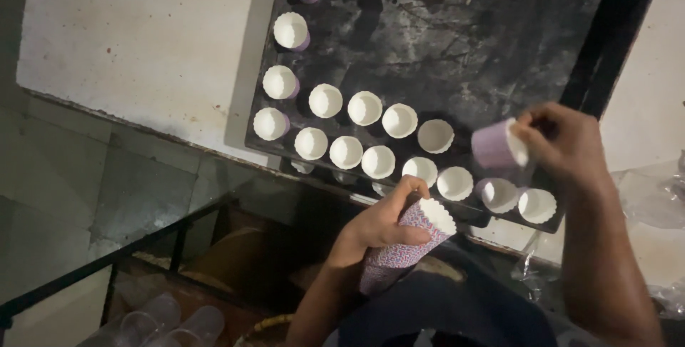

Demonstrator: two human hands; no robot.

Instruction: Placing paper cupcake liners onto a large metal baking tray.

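Observation:
My left hand (378, 225) grips a nested stack of purple patterned paper baking cups (410, 243), tilted, near the tray's front edge. My right hand (564, 143) pinches a single purple cup (497, 146) by its rim, tipped on its side above the right part of the dark baking tray (492, 40). Several white-lined cups stand upright on the tray in two front rows (378, 161) and a column up the left side (291, 31).
The tray lies on a pale, stained worktop (143, 40). Clear plastic wrap (656, 197) lies at the right. Below the table edge are a dark metal frame (143, 243) and clear plastic cups (164, 322).

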